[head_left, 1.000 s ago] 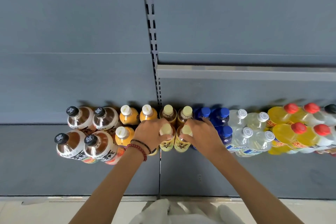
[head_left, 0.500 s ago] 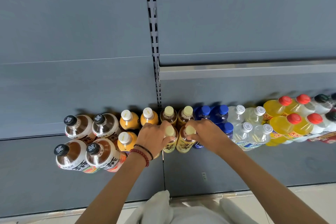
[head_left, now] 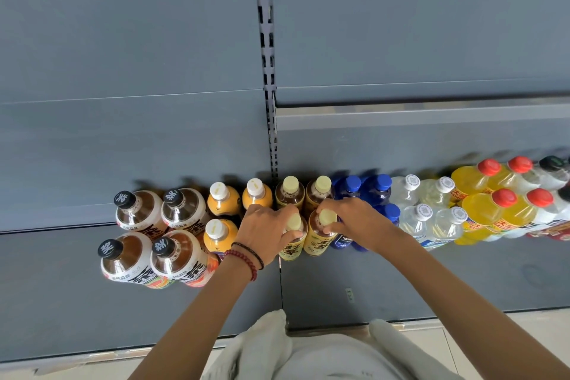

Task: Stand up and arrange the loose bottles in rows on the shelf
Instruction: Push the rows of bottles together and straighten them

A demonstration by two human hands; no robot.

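Little has moved: my left hand (head_left: 262, 231) and right hand (head_left: 357, 219) still grip front tea bottles (head_left: 316, 241) by the neck; seemingly full, slick.

On the grey metal shelf (head_left: 77, 302) bottles stand upright in two rows. The left hand (head_left: 263, 233) curls round a pale-capped, yellow-labelled plastic tea bottle (head_left: 291, 251) in the front row, while the right hand (head_left: 357, 220) grips the matching tea bottle (head_left: 317, 242) just beside it.

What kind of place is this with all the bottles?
Probably a shop or supermarket aisle: grey metal shelves on a slotted upright, with drink bottles grouped by kind in rows.
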